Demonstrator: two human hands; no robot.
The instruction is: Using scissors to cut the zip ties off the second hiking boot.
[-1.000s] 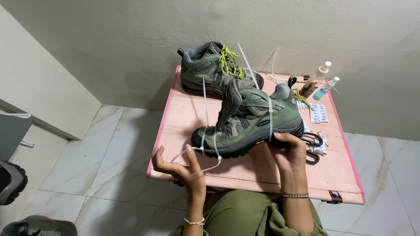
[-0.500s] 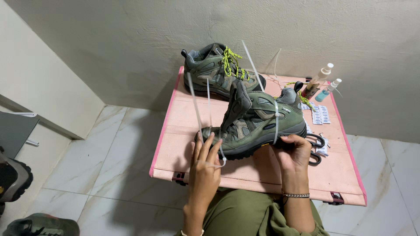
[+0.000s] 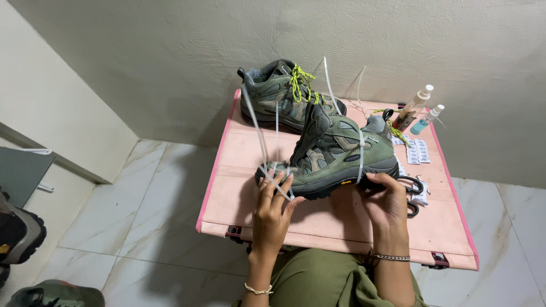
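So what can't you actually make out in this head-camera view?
- Scissors: mostly hidden behind the right hand and the near boot.
- Far boot: its front end is blocked by the near boot.
- Left hand fingertips: hidden among the white laces, so the grip is unclear.
- Dark shoe: cut by the left edge.

She's wearing olive-green clothing, a thin beaded bracelet circling below the left hand (image 3: 272, 219) and a silver chain below the right hand (image 3: 388, 207).
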